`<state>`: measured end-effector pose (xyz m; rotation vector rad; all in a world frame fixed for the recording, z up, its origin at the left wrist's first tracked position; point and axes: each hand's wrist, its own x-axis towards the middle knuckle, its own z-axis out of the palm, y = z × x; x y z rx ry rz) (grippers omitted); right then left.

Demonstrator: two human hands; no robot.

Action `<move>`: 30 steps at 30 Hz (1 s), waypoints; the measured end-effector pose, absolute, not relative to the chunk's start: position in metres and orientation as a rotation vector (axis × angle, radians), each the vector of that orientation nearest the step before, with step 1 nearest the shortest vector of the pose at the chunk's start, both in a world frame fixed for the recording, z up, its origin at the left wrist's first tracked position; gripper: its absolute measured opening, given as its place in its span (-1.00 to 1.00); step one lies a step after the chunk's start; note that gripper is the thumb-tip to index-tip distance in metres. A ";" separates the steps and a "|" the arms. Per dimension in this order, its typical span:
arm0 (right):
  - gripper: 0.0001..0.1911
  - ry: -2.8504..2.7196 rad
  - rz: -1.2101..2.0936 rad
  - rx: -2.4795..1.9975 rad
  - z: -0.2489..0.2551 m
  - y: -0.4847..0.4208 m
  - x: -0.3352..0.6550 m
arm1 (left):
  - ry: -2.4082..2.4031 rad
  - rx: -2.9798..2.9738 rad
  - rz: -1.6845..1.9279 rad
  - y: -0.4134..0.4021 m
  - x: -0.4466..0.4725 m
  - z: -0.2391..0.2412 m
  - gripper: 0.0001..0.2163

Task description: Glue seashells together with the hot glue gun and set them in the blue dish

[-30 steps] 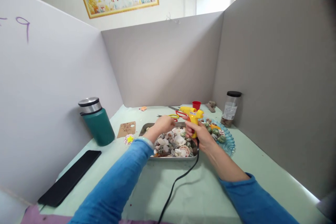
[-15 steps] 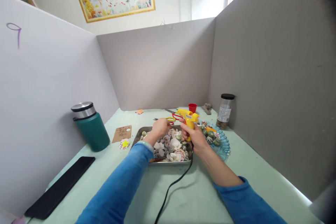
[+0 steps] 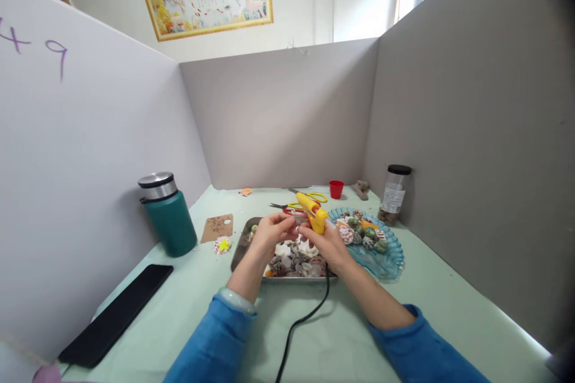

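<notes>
**2 hands meet over the shell tray, glue gun in my right**

Both hands are up over the far half of the metal tray [image 3: 237,251], almost touching each other. My right hand [image 3: 327,244] is wrapped tight around the grip of the yellow glue gun [image 3: 311,210]. Its black cord [image 3: 300,324] drops from under my palm and trails back toward me across the surface [image 3: 350,335].

The gun's long axis slants, with the barrel running from my right hand up and away to the far left. That puts the barrel just right of my left hand [image 3: 273,232]. The tip itself is too small to make out.

My left hand is the nearer of the 2 to that barrel. Its fingertips are pressed together in a pinch, pointing right at the gun, and whatever sits between them is hidden.

Directly below both hands lies the heap of loose shells [image 3: 291,262] filling the tray.

To the right, touching the tray's edge, a blue glass plate [image 3: 389,262] carries more shells [image 3: 363,233]. Just beyond the gun lie red-handled scissors [image 3: 287,209], with a yellow-handled pair [image 3: 318,196] and a red cup [image 3: 336,189] farther off. A jar [image 3: 394,194] stands against the right wall. On the left are a green flask [image 3: 167,215], a brown card [image 3: 217,228], a paper flower [image 3: 222,245] and a black slab [image 3: 117,314].
</notes>
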<state>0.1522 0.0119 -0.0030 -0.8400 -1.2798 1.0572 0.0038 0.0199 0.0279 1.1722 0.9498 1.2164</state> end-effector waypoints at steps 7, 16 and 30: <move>-0.61 -1.257 1.023 -0.889 0.005 0.007 0.153 | 1.009 1.275 1.125 0.021 -0.007 0.030 -0.71; -0.67 -1.195 1.033 -0.863 0.004 0.013 0.159 | 2.070 2.139 0.590 0.061 -0.069 0.039 -0.81; -0.66 -1.233 1.023 -0.837 0.003 0.012 0.160 | 2.058 2.479 0.047 0.071 -0.055 0.019 -0.79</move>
